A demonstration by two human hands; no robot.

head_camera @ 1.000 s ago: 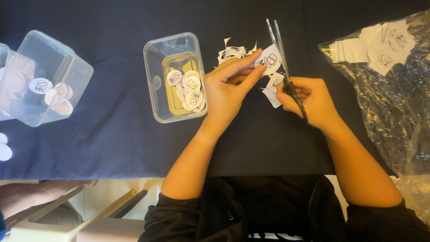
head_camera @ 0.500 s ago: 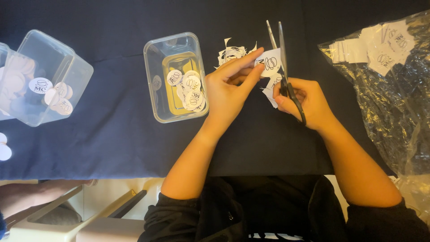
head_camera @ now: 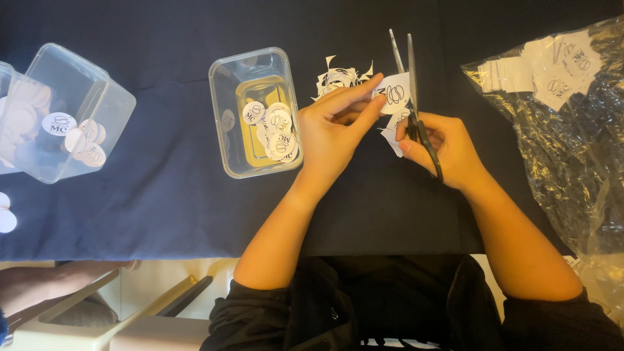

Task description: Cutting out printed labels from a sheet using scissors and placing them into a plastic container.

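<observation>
Far-left tub (head_camera: 62, 117) and centre tub (head_camera: 257, 110) hold finished discs; left hand (head_camera: 335, 127) pinches paper label (head_camera: 394, 94); right hand (head_camera: 442, 143) grips scissors (head_camera: 411, 84), blades parted; bag (head_camera: 559, 71) holds many uncut squares; judged mid-job.

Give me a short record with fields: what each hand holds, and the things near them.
left hand: holds paper piece at fingers
right hand: holds scissors, blades slightly open at the paper
scraps: white, behind left hand
tub: clear, round cut-outs inside
second tub: tilted, far left
bag: clear, square sheets inside
cloth: dark
</observation>
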